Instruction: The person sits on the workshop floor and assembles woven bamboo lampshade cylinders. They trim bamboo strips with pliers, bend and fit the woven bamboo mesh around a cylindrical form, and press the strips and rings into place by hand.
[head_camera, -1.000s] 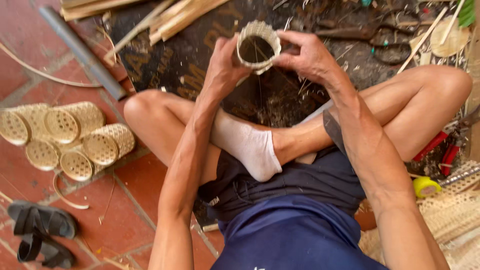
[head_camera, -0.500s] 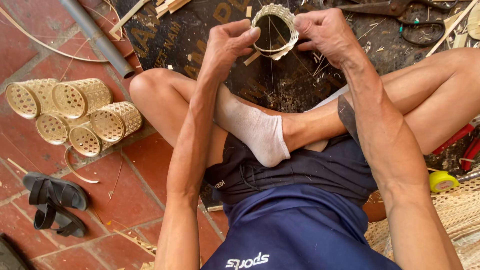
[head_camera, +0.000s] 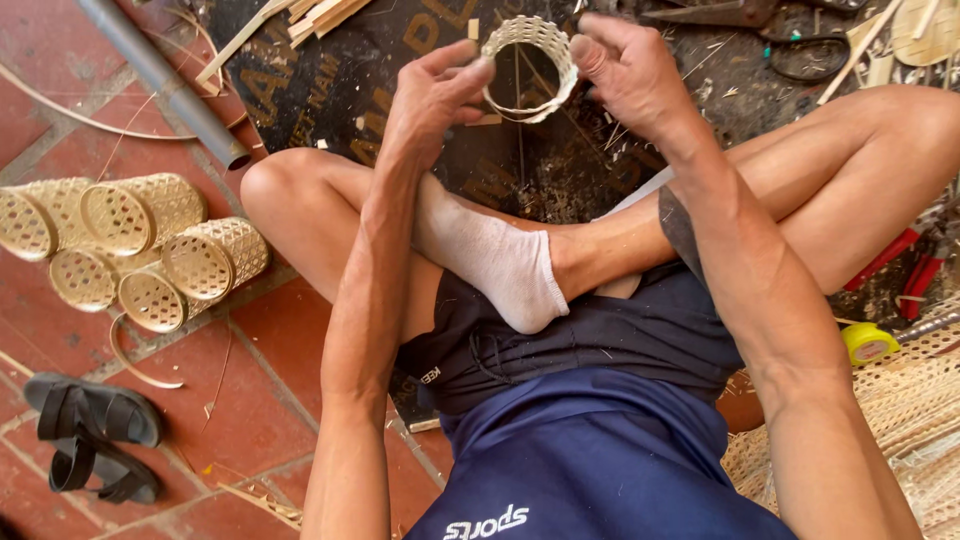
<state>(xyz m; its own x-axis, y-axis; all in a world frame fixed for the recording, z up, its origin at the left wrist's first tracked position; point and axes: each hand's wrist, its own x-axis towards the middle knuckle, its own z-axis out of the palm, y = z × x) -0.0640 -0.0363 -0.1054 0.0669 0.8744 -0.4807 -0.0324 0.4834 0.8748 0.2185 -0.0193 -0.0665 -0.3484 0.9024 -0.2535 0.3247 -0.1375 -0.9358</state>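
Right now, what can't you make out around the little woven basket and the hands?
Head view only:
- Woven basket: its base faces away; the left hand and right hand cover its sides.
- Scissors: blades cut off by the top edge.
- Red-handled pliers: jaws behind the right knee.

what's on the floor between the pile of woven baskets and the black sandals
In the head view, a curved bamboo strip lies on the red tile floor between the woven baskets and black sandals.
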